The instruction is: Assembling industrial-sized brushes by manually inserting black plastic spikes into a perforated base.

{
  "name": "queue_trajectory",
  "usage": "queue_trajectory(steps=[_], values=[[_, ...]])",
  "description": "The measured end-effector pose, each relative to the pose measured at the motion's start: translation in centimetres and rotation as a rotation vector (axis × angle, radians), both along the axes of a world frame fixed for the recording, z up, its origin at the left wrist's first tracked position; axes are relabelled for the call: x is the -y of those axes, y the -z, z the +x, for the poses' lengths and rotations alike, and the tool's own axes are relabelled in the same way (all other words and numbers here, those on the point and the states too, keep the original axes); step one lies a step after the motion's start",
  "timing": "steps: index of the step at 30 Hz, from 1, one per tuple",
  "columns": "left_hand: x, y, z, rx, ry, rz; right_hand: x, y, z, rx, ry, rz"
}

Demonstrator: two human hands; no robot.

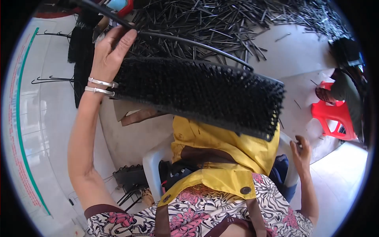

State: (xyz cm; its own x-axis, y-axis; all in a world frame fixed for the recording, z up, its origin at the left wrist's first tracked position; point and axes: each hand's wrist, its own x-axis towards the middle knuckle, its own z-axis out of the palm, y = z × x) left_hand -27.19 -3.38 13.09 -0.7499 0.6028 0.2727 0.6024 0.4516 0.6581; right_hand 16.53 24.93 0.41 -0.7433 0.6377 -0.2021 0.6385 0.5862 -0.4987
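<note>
Left hand, upper left: fingers gripping a long black rod, cut off by the top edge. Rectangular black bristled block: centre, underside hidden. Right hand, right: fingers half curled, thumb apart. Red print, far left: illegible.

bristled panel: rough, matt; below it, apron: sheeny cloth; right of it, stool: glossy plastic; left end, bangles: polished metal

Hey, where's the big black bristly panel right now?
In the head view, the black bristly panel spans the upper middle, between the loose black strips and the yellow apron, its left end by the left hand.
</note>
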Motion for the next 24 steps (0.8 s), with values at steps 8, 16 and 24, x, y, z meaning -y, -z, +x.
queue_trajectory(steps=[8, 16, 24], values=[[-4.2, -1.5, -3.6, 0.441, 0.128, -0.497, -0.5, -1.8, -1.8, 0.137, -0.089, -0.064], [-4.5, 0.0, -4.7, 0.338, 0.494, -0.479, -0.8, -0.2, -0.9, 0.294, -0.084, -0.083], [-2.3, -0.6, -2.7, 0.323, 0.41, -0.412, 0.2, 0.3, -1.0, 0.347, -0.113, -0.062]])
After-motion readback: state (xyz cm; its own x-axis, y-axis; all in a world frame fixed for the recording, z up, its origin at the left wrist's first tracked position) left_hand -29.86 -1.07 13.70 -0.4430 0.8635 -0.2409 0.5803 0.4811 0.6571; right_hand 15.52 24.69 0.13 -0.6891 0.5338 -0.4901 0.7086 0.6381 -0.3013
